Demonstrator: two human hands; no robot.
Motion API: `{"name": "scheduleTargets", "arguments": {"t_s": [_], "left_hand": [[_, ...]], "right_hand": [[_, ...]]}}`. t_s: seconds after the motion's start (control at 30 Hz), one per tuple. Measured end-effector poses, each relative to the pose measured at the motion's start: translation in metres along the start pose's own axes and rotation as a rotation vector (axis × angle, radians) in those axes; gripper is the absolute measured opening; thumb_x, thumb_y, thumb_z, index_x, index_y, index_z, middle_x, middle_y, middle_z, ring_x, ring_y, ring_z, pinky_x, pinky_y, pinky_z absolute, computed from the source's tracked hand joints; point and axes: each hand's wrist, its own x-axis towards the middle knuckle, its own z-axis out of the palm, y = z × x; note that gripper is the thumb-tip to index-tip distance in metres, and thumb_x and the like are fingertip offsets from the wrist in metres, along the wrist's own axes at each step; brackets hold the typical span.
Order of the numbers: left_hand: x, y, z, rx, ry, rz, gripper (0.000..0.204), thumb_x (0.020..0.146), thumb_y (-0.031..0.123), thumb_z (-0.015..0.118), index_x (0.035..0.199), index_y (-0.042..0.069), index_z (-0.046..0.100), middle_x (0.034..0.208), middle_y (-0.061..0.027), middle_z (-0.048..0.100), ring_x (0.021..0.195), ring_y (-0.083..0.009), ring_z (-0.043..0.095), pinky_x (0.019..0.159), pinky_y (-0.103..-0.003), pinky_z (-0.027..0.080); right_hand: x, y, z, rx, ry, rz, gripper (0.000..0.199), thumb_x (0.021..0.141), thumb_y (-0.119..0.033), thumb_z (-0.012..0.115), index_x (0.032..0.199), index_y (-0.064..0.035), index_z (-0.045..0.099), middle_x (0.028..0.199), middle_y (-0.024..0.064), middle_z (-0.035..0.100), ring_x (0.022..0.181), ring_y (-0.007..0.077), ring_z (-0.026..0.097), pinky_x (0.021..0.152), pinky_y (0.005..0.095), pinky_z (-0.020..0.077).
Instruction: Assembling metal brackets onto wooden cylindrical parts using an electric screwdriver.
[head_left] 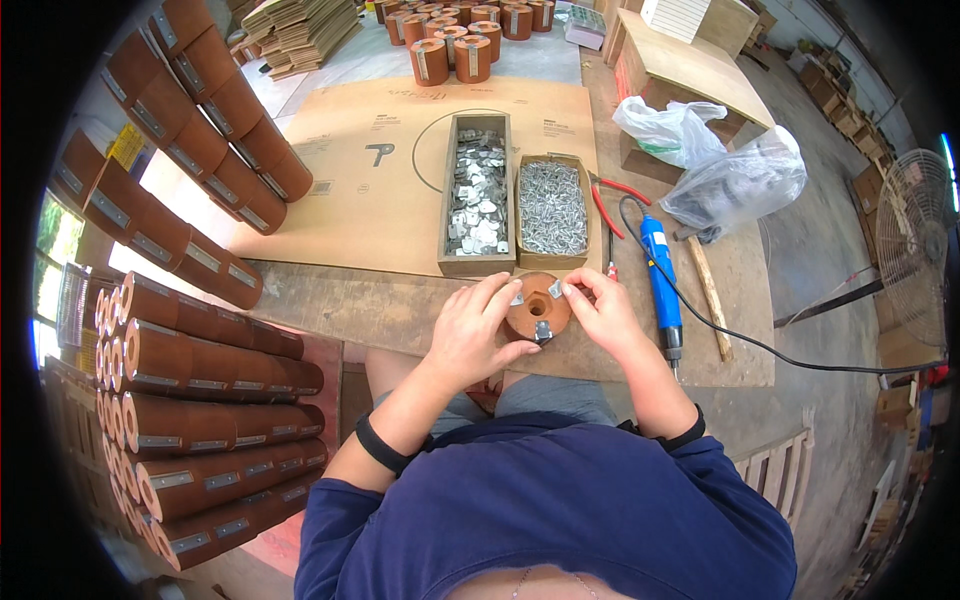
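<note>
A reddish-brown wooden cylinder (521,320) with a round hole in its top stands at the table's front edge, in front of me. Small metal clips sit around its top face; one clip (542,331) is on the near side. My left hand (470,331) is closed about the cylinder's left side, thumb near the front and fingertips by the left clip (517,298). With thumb and forefinger, my right hand (604,316) pinches the clip (556,289) on the right. Just beyond are a wooden box (447,226) of metal clips and a carton (553,260) of screws.
Right of my hands lie red-handled pliers (606,207), a blue electric screwdriver (660,265) with a black cord, and a wooden stick (710,298). Plastic bags (735,180) sit beyond. Stacked brown cylinders (200,390) rise at left; more cylinders (430,62) stand at the back.
</note>
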Motion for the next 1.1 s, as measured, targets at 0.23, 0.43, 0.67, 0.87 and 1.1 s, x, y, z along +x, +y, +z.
{"name": "scheduleTargets", "arguments": {"t_s": [0.23, 0.43, 0.67, 0.87, 1.1], "left_hand": [[-0.002, 0.0, 0.011, -0.334, 0.076, -0.198, 0.052, 0.072, 0.027, 0.071, 0.111, 0.0, 0.05, 0.102, -0.0165, 0.057, 0.089, -0.0293, 0.059, 0.074, -0.035, 0.049], [-0.003, -0.005, 0.018, -0.486, 0.093, -0.294, 0.031, 0.079, 0.007, 0.061, 0.107, -0.004, 0.053, 0.096, -0.0165, 0.06, 0.083, -0.0226, 0.062, 0.074, -0.031, 0.051], [-0.002, -0.014, 0.033, -0.619, 0.103, -0.485, 0.024, 0.082, 0.004, 0.056, 0.105, -0.003, 0.055, 0.089, -0.0097, 0.061, 0.078, -0.0128, 0.059, 0.071, -0.026, 0.049], [-0.002, -0.012, 0.034, -0.623, 0.148, -0.455, 0.022, 0.083, 0.004, 0.055, 0.103, -0.003, 0.055, 0.089, -0.0086, 0.06, 0.075, -0.012, 0.058, 0.065, -0.024, 0.048], [0.007, 0.008, 0.009, -0.347, 0.164, -0.202, 0.035, 0.072, 0.011, 0.066, 0.104, 0.002, 0.055, 0.11, -0.0161, 0.05, 0.099, -0.0292, 0.052, 0.085, -0.036, 0.043]], "right_hand": [[0.014, 0.013, -0.026, -0.56, 0.071, 0.049, 0.026, 0.079, -0.017, 0.06, 0.102, -0.0064, 0.056, 0.095, 0.0168, 0.056, 0.094, 0.0295, 0.055, 0.079, 0.0392, 0.0449], [0.005, 0.037, -0.028, -0.776, -0.232, 0.378, 0.053, 0.074, -0.022, 0.066, 0.121, -0.0152, 0.044, 0.108, 0.0201, 0.049, 0.1, 0.0371, 0.05, 0.087, 0.0406, 0.0424], [0.0, 0.04, -0.028, -0.631, -0.058, 0.238, 0.044, 0.068, -0.008, 0.068, 0.106, -0.0125, 0.049, 0.092, 0.0133, 0.056, 0.089, 0.0307, 0.055, 0.078, 0.0382, 0.0455], [0.002, 0.002, -0.046, -0.333, 0.242, -0.024, 0.028, 0.068, -0.002, 0.069, 0.093, -0.0065, 0.056, 0.075, 0.0023, 0.055, 0.071, 0.0147, 0.057, 0.062, 0.0266, 0.0456], [-0.011, -0.067, -0.061, 0.15, 0.387, -0.452, 0.03, 0.07, -0.001, 0.07, 0.097, -0.002, 0.058, 0.087, 0.0026, 0.05, 0.078, 0.0096, 0.057, 0.066, 0.0206, 0.0461]]}}
